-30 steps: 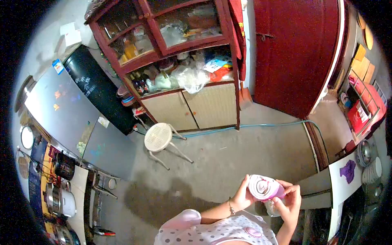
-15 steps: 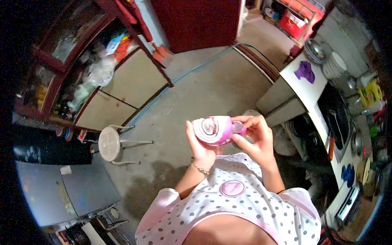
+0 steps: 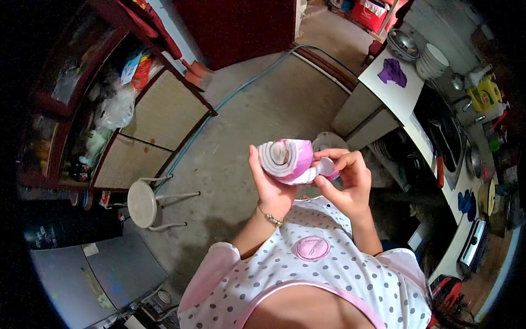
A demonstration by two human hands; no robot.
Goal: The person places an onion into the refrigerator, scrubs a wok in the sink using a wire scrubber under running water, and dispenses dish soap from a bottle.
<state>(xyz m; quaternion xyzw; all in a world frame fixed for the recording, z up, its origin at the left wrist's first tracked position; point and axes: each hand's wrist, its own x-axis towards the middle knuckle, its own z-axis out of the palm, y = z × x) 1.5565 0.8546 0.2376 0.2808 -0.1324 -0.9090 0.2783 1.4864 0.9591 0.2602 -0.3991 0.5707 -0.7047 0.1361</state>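
Note:
A cut red onion (image 3: 285,159) is held up in front of my chest, its ringed cut face turned up and to the left. My left hand (image 3: 271,189) wraps round it from the left and below, with a beaded bracelet at the wrist. On the right, my right hand (image 3: 349,183) pinches a curled purple-white onion layer (image 3: 327,168) between thumb and fingers. That layer stands away from the onion's right side and still joins it along the lower edge.
A round stool (image 3: 142,204) stands at the left. Along the right runs a counter (image 3: 402,97) with a purple cloth (image 3: 392,72), stacked bowls (image 3: 432,61) and a dark sink (image 3: 438,126). A blue hose (image 3: 241,90) crosses the floor beside a cabinet (image 3: 159,109).
The onion layer in my right hand has come further away from the onion and shows more of its pale inside. Both hands and the onion sit slightly higher in view.

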